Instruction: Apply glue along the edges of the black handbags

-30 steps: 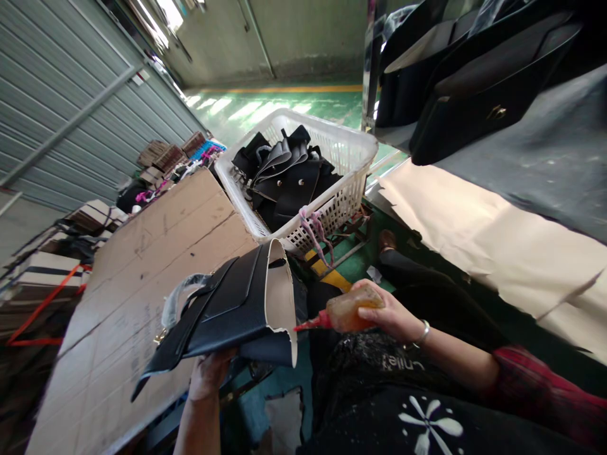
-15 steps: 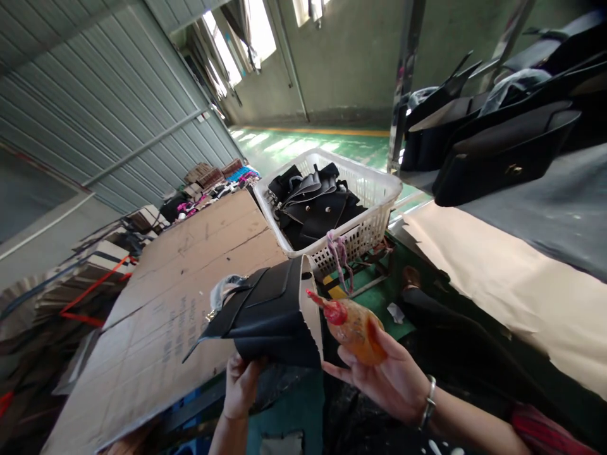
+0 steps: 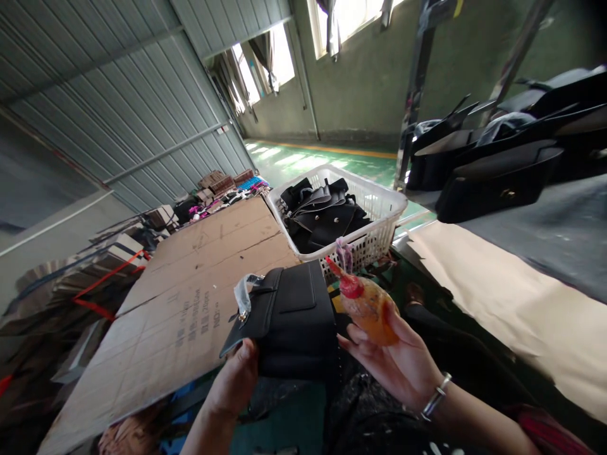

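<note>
My left hand (image 3: pixel 236 378) grips a black handbag (image 3: pixel 289 316) by its lower left side, thumb on top and the other fingers hidden beneath. The bag lies tilted over the front edge of the cardboard, and clear plastic wraps its handle (image 3: pixel 243 297). In my right hand (image 3: pixel 396 360) is a squeeze bottle (image 3: pixel 367 309) of amber liquid, with a red cap and a thin red nozzle pointing up and left. The bottle is just right of the bag, apart from it. Some fingertips of that hand come close to the bag's right edge; whether they touch it I cannot tell.
Cardboard (image 3: pixel 222 253) covers the table at left. A white plastic basket (image 3: pixel 374 234) of black bag pieces stands beyond the bag. Several black bags (image 3: pixel 497 183) sit on a rack at right, above brown paper (image 3: pixel 493 272). Stacked pieces (image 3: pixel 118 253) line the far left.
The bag has turned, so its pale open right end no longer faces me. My left hand has shifted from beneath it to its left side. The bottle has moved slightly right and up.
</note>
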Action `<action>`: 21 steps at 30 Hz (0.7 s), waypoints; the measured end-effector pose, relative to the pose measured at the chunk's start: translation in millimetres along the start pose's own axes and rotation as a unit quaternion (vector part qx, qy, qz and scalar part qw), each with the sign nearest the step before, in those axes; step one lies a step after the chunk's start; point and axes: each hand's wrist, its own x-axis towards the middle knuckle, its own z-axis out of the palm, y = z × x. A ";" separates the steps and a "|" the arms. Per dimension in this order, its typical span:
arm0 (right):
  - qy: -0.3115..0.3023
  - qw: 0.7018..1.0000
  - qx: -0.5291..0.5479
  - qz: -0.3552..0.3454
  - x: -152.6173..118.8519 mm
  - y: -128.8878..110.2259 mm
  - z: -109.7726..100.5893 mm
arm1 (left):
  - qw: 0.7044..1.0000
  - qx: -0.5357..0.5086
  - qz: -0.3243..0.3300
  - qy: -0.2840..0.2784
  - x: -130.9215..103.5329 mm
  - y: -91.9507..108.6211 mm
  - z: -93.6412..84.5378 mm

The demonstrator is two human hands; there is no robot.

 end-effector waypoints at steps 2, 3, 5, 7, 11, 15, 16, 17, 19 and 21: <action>-0.008 1.000 -0.007 -0.012 0.6 -1.9 -1.1 | 0.998 -0.013 -0.059 0.023 5.7 9.6 13.9; -0.010 1.000 -0.011 -0.016 1.1 -3.1 -3.0 | 0.994 -0.019 -0.101 0.035 8.9 15.1 20.8; -0.006 0.999 -0.029 -0.031 2.8 -7.3 -9.4 | 0.983 -0.030 -0.170 0.060 16.7 28.1 32.6; 0.014 0.996 -0.065 -0.063 5.0 -14.7 -18.6 | 0.981 -0.042 -0.176 0.069 27.2 43.6 40.4; 0.090 0.981 -0.110 -0.131 9.2 -35.6 -40.8 | 0.994 -0.097 -0.016 0.045 53.9 77.8 44.0; 0.128 0.970 -0.126 -0.167 11.7 -53.1 -61.9 | 0.987 -0.115 0.113 0.013 72.6 88.4 40.6; 0.132 0.967 -0.134 -0.169 11.9 -55.8 -66.3 | 0.987 -0.111 0.118 0.016 75.0 82.4 38.6; 0.137 0.966 -0.141 -0.171 11.9 -57.8 -70.2 | 0.988 -0.106 0.109 0.024 76.6 72.5 35.6; 0.143 0.962 -0.159 -0.169 11.3 -60.1 -76.0 | 0.992 -0.102 0.061 0.053 77.7 43.3 24.8; 0.136 0.958 -0.184 -0.170 10.5 -61.5 -79.2 | 0.992 -0.106 0.005 0.072 75.8 8.0 6.3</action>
